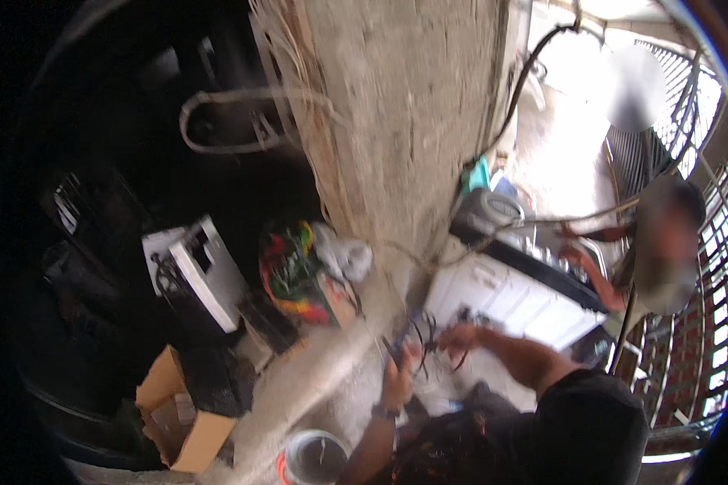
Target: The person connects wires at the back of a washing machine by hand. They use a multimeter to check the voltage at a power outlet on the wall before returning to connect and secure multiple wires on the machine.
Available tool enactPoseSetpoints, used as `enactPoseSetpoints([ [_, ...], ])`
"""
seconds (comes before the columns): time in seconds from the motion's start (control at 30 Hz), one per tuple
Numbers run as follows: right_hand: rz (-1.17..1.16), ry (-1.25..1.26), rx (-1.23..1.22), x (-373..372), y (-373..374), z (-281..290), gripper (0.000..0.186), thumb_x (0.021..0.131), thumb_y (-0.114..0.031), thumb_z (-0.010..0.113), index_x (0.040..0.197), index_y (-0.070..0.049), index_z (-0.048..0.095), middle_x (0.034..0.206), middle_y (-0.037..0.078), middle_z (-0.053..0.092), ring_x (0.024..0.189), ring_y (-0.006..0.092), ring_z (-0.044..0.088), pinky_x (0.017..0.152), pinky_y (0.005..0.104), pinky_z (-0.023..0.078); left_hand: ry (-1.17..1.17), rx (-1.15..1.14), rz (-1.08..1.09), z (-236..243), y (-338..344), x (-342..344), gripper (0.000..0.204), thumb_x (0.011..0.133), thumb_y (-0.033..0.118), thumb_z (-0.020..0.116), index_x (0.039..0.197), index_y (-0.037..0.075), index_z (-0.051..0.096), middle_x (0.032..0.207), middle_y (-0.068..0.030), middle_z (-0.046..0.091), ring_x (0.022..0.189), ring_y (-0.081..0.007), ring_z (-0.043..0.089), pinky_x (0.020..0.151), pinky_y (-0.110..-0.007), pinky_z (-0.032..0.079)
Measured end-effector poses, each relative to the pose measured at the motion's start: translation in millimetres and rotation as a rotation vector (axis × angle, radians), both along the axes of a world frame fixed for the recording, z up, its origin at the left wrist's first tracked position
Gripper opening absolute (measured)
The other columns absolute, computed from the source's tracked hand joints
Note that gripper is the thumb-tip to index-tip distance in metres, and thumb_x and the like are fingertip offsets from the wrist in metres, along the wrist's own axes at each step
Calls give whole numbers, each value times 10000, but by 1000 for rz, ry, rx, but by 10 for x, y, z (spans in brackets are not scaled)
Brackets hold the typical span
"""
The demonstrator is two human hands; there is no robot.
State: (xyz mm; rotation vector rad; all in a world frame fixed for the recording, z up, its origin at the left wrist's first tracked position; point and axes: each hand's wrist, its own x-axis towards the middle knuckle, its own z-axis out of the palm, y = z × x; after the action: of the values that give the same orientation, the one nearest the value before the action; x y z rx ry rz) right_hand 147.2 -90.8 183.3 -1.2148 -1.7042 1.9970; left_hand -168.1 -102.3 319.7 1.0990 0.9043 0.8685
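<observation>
Low in the head view, my left hand (399,376) grips a dark, slender object (391,350) that is too blurred to name exactly. To its right, my right hand (459,342) has its fingers curled at a bunch of thin black cables (425,346); blur hides exactly what they pinch. Both hands are in front of a white panelled appliance (505,303) with a dark band along its top. A grey round object (496,204) sits on top of it, and a thin line hangs down toward my hands from the concrete pillar (396,97).
A person (667,242) at the right reaches onto the appliance, beside a curved metal railing (720,307). On the left are a white unit (210,271), a colourful bag (287,271), an open cardboard box (206,440) and a bucket (294,449). Cables (527,56) hang along the pillar.
</observation>
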Motion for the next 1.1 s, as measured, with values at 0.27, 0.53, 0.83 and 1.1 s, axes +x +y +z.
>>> enactPoseSetpoints([
  [0.27,-888,495,-216,1482,-12,1432,205,988,-255,664,1148,-150,590,897,-7,636,602,61,494,530,209,427,-327,-149,281,-762,665,-461,337,1030,278,619,1290,82,534,1113,-65,659,861,-126,603,727,-262,473],
  [0.53,-1326,303,424,2368,143,2518,435,1042,-210,553,1452,-83,479,915,-5,592,579,42,411,504,193,336,-330,-194,-115,-1219,559,-503,282,1032,256,608,1202,56,504,952,-64,636,733,-132,552,702,-271,460],
  [0.83,-1004,-238,630,2330,630,2660,337,1028,-190,577,1324,-36,532,921,53,644,567,48,429,487,197,321,-497,-186,-268,-1576,1256,890,203,1036,209,597,1160,77,505,991,-80,615,819,-169,588,752,-330,497],
  [1.1,-1098,-142,960,2949,673,2254,304,1049,-219,558,1311,-65,552,1066,47,602,620,58,454,546,200,349,-603,-89,-178,-1984,1140,1786,368,991,275,662,1249,89,477,988,-110,637,800,-219,636,711,-357,536],
])
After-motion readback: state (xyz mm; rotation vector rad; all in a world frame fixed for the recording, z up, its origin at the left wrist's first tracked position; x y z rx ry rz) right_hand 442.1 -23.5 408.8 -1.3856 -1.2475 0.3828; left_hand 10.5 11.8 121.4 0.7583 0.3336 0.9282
